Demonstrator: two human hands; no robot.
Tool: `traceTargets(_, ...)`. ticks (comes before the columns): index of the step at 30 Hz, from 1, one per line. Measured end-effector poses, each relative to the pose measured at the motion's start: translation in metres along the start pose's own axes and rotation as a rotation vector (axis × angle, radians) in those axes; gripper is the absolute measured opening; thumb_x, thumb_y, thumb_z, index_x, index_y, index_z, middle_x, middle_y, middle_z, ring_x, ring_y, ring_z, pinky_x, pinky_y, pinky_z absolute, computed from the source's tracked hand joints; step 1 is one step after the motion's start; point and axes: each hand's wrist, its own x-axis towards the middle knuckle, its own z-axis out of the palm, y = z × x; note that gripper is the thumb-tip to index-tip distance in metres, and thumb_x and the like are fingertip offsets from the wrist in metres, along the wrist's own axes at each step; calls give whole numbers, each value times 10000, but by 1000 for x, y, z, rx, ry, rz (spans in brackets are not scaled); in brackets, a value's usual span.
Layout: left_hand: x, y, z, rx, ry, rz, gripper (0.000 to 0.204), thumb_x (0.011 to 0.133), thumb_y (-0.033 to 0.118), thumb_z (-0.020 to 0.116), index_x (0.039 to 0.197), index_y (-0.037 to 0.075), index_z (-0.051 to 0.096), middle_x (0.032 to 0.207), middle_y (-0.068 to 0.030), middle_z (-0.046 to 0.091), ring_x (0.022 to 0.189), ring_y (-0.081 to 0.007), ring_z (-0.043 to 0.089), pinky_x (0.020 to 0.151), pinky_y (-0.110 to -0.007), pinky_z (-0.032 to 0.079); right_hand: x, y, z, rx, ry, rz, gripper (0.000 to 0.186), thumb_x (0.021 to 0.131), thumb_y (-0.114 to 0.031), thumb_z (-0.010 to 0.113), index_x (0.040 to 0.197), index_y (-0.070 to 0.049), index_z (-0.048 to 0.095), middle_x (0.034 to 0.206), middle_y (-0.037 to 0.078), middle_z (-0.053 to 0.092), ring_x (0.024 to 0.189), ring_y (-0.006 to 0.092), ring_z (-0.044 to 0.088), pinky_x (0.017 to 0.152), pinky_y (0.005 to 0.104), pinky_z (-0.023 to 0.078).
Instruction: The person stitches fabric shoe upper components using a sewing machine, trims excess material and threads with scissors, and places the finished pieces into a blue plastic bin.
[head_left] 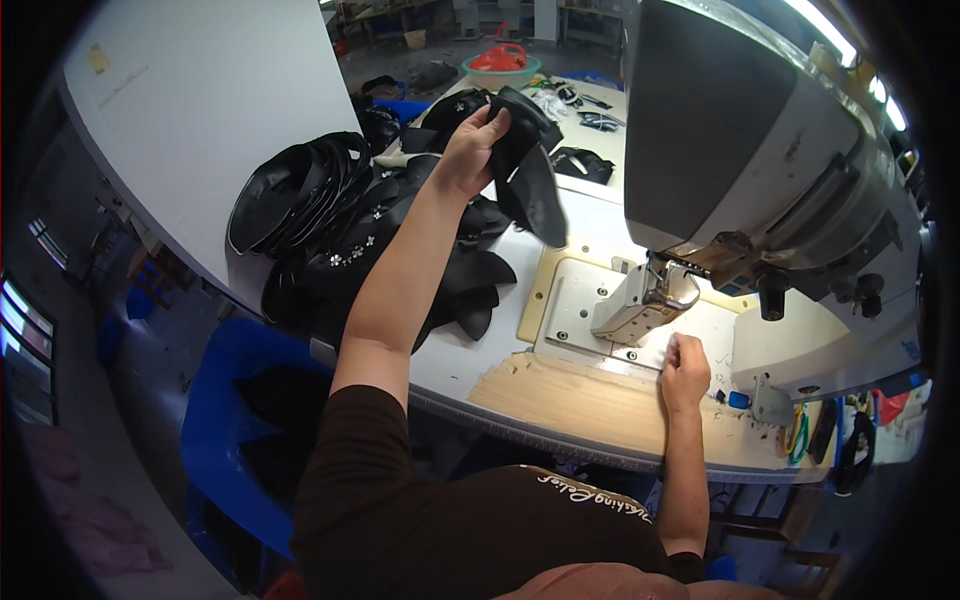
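Observation:
My left hand (468, 155), reaching far out over the table, pinches a black shoe upper (530, 190) that hangs down from the fingers. Beneath and beside that arm lies a heap of black shoe uppers (345, 255), some with small silvery flower decorations. My right hand (685, 372) rests closed on the table in front of the sewing machine (760, 130). Its curled fingers hide whether anything is in them. Just beyond it are the machine's needle area and raised metal work arm (640, 308).
A stack of black curved pieces (295, 190) leans by a white panel (200, 110) at left. A blue bin (225, 400) with dark pieces stands below the table's left edge. Farther back sits a green basin (500, 68) with a red bag. Scissors-like tools (800, 435) lie at right.

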Motion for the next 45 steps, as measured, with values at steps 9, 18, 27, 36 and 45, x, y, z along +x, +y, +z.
traceTargets(9,43,-63,-137,2031,399,-344,289,888,168,494,1080,57,680,1208,-184,560,1070,-342,603,893,-421,500,4,-11,3,-25,12,-68,200,705,68,623,879,-31,622,874,106,608,711,281,609,616,350,495)
traceTargets(18,108,-80,-62,1998,376,29,201,838,144,569,1013,86,648,1112,-161,580,1053,-332,571,842,-454,482,4,-9,2,-108,-51,-64,272,657,103,541,891,-15,613,763,111,537,605,271,553,551,351,461)
traceTargets(27,214,-263,-37,1715,-127,-450,386,922,125,445,1302,107,510,1346,-140,505,1314,-313,369,1021,-576,301,2,-14,8,-276,-134,-184,288,655,58,512,905,-8,638,843,209,612,753,412,577,678,453,467)
traceTargets(36,223,-307,-53,1711,-136,-529,343,909,142,432,1190,85,619,1302,-159,549,1264,-314,452,983,-594,310,-7,1,5,-338,-164,-142,318,669,-38,598,982,-44,656,975,168,642,917,379,596,852,449,457)
traceTargets(45,221,-315,-56,1654,-82,-551,392,928,171,427,1302,115,533,1384,-124,471,1326,-323,348,1024,-640,244,1,-10,8,-367,-117,-200,297,627,37,511,885,-20,645,768,185,613,701,423,576,633,462,472)
